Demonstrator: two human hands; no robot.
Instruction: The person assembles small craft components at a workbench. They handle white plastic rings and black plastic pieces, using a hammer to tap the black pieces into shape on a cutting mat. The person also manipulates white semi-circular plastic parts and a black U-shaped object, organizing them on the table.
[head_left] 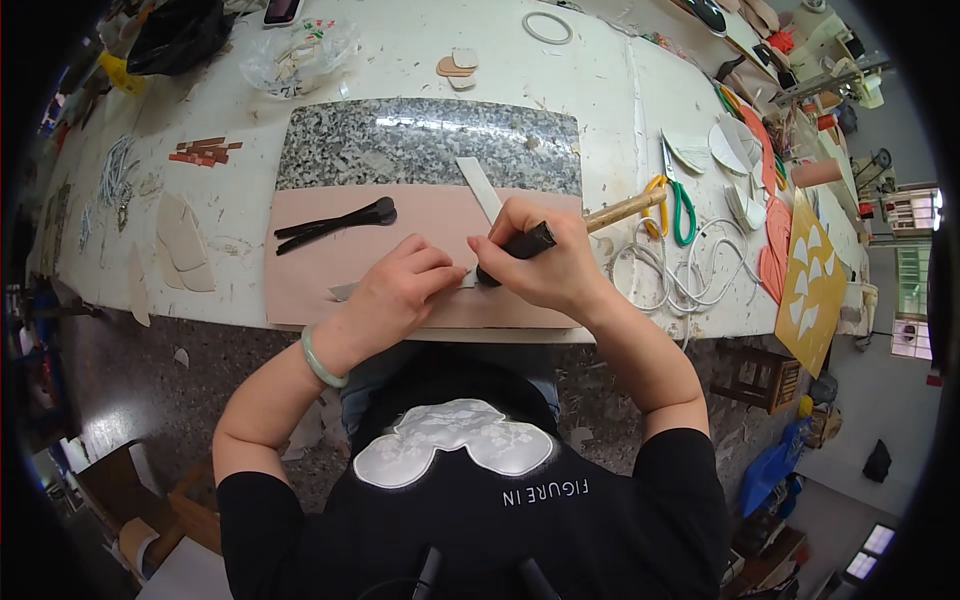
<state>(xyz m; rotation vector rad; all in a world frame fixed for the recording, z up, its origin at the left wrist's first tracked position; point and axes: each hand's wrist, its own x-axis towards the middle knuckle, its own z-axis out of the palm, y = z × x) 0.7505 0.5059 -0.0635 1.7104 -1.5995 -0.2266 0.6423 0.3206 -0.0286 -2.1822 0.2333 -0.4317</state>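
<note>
My right hand [545,255] is wrapped round the head end of a hammer [625,209], its wooden handle pointing up to the right and its dark head low over the pink sheet [300,295]. Close beside it, my left hand [405,285] has its fingers curled down on a pale narrow strip [343,292]. The strip's end shows left of the hand, and most of it is hidden beneath. Another white strip [478,185] slants up from behind my right hand. Black straps [340,224] with a rounded end lie on the sheet to the left.
Behind the sheet is a speckled stone slab [430,140]. Scissors [682,205] with green and orange handles and a coiled white cord [700,265] lie at right. Reddish-brown strips [205,152], beige pieces [183,245] and a clear plastic bag [298,58] are at left.
</note>
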